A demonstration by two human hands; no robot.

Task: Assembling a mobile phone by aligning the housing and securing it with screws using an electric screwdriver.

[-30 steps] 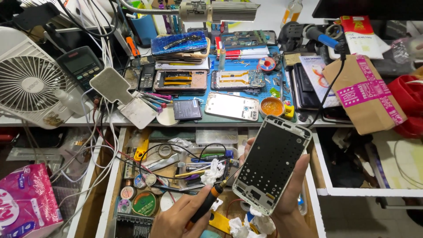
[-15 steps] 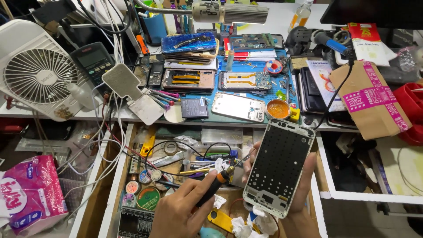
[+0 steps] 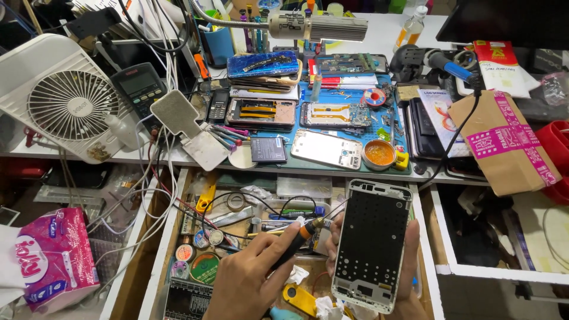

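White metal shows across the bare phone frame (image 3: 372, 243), held upright over an open drawer (image 3: 172, 237) below the cluttered counter (image 3: 332, 169). The right hand (image 3: 409, 278) has its grip closed around the frame's long edges; the left hand (image 3: 249, 281) pinches a screwdriver (image 3: 299, 237), tip near the frame's side. The frame looks light, thin and easily bent, best held by its rims.

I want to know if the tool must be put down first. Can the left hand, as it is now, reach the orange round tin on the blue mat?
Probably not at once: the left hand grips a screwdriver, and the orange round tin lies across the open drawer on the mat.
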